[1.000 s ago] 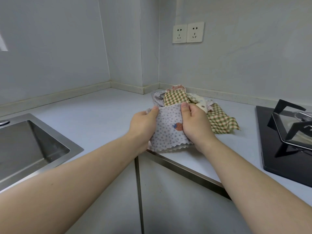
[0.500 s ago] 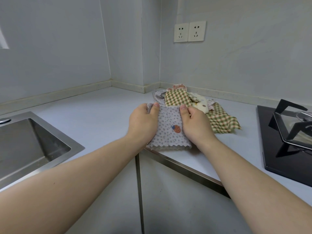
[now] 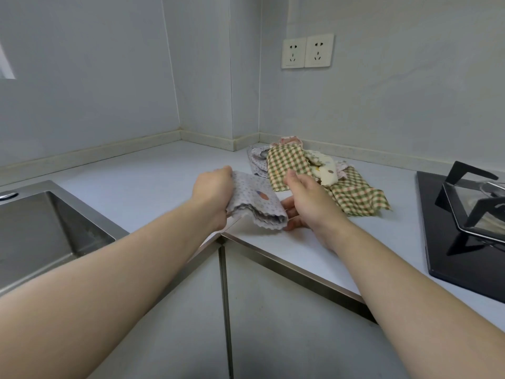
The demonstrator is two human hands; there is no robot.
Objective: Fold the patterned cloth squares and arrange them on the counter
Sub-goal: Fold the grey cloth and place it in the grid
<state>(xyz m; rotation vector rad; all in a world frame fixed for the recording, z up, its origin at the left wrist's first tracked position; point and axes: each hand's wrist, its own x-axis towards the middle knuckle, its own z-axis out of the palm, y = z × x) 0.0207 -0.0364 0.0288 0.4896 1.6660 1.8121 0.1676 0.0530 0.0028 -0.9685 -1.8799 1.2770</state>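
A folded lilac dotted cloth [image 3: 257, 201] with a small strawberry print hangs just above the counter's [image 3: 136, 181] front corner. My left hand [image 3: 213, 192] grips its left edge, and the layered scalloped edges droop at the lower right. My right hand [image 3: 308, 201] is at the cloth's right end with the thumb raised. Its fingers reach under the drooping end without closing on it. Behind lies a loose pile of unfolded cloth squares [image 3: 289, 162]: green-and-pink checked ones, a dotted lilac one and a cream one.
A steel sink [image 3: 41, 228] is set into the counter at the left. A black gas hob [image 3: 464, 214] with a pan support stands at the right. Two wall sockets [image 3: 307, 50] sit above the pile. The counter's metal-trimmed front corner is directly below my hands.
The dotted cloth lay flat under both hands; now my left hand has lifted it by its left edge, folded over. My right hand has let go and moved to its right end.
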